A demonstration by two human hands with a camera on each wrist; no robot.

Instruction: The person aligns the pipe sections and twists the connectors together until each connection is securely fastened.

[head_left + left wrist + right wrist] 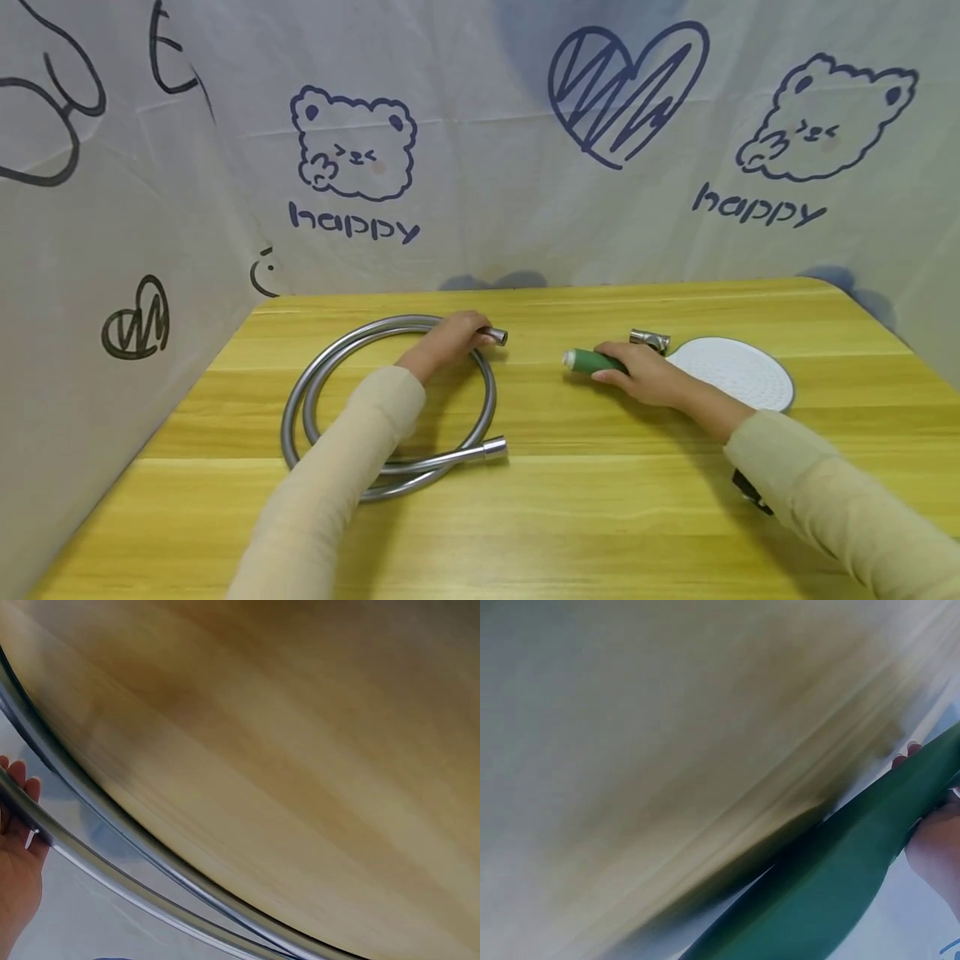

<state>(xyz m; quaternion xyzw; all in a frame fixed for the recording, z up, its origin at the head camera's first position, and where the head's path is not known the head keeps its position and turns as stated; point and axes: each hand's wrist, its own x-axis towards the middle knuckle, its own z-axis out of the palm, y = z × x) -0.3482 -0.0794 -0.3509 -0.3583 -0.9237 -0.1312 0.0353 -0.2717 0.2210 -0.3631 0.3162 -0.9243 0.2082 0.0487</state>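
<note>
Showerhead (731, 375), white-faced and green-handled

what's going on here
A person has both hands busy at a wooden table. The left hand holds a coiled grey hose near one end, while the other end lies nearer the person. The right hand grips the green handle of a white-faced shower head. Hose and shower head are apart. A small metal fitting lies just beyond the right hand.
</note>
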